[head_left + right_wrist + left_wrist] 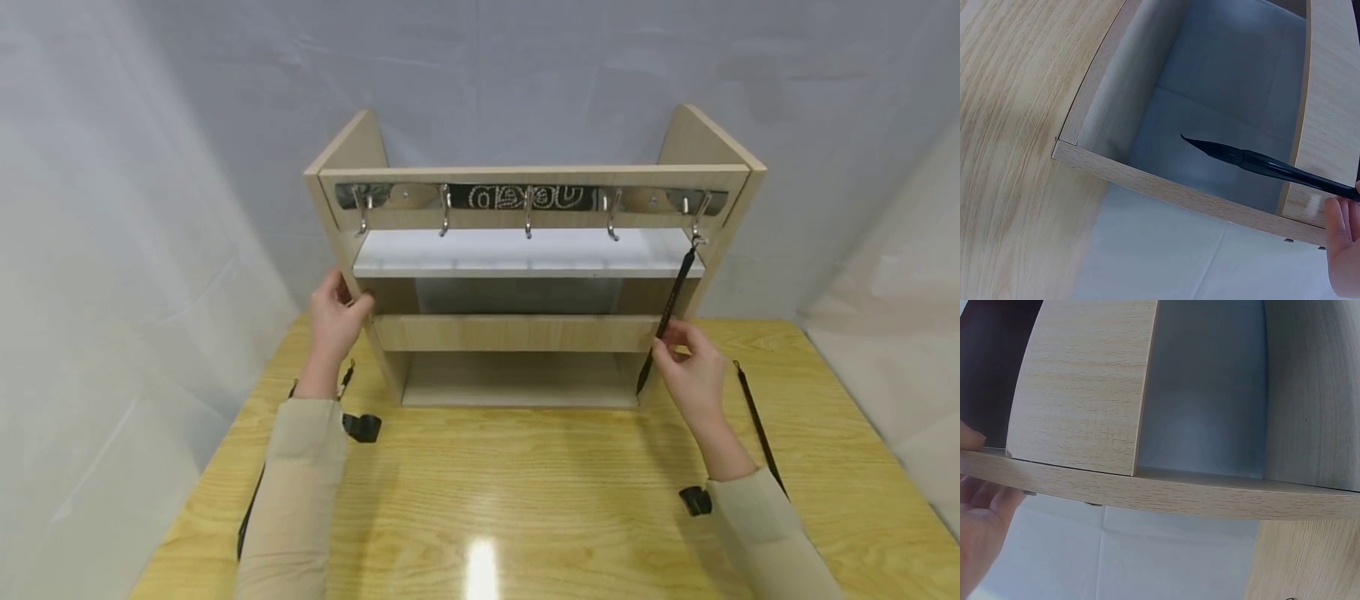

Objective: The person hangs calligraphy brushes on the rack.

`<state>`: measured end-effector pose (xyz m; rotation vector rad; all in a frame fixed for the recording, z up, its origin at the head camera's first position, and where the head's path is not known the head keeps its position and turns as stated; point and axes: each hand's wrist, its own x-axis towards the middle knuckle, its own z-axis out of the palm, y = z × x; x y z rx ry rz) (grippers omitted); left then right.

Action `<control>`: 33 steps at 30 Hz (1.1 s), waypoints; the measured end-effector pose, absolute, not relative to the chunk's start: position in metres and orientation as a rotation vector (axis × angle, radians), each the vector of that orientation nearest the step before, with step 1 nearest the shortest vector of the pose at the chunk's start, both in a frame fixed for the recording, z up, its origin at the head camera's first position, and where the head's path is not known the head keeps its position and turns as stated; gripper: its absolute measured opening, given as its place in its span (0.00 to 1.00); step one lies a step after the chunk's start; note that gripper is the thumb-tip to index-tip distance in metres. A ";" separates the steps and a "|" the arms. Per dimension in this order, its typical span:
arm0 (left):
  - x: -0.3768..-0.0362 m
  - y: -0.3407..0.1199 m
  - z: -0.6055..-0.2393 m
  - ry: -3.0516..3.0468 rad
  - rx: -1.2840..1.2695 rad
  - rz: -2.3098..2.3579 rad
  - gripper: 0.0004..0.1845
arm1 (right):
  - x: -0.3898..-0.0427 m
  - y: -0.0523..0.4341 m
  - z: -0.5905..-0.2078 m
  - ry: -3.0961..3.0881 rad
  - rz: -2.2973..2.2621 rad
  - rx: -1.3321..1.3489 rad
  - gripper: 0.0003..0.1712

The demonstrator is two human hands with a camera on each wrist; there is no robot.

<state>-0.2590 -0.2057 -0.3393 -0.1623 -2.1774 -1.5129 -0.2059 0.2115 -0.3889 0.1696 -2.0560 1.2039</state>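
My left hand (337, 321) grips the left side panel (1166, 495) of a small wooden shelf (517, 333), thumb on the inner side and fingers behind the outer face. On the right, a black calligraphy brush (678, 287) hangs by its loop from the rightmost metal hook (702, 212), tip downward. My right hand (693, 367) pinches this brush along its handle, in front of the shelf's right side. In the right wrist view the dark pointed bristles (1210, 147) extend past the fingers, across the lower compartment.
Several other silver hooks (528, 212) line the top rail. Another black brush (757, 425) lies on the wooden table (510, 492) at right. Brush-like dark sticks (347, 377) lie near the left forearm, partly hidden. Small black blocks (363, 427) appear beside both sleeves.
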 end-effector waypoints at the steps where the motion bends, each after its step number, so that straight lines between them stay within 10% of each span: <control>1: -0.259 -0.206 -0.340 -2.181 -0.160 -1.511 0.21 | -0.206 0.212 -0.389 -2.054 1.205 0.169 0.11; 33: -0.260 -0.205 -0.340 -2.158 -0.177 -1.497 0.19 | -0.189 0.194 -0.365 -2.046 1.201 0.191 0.11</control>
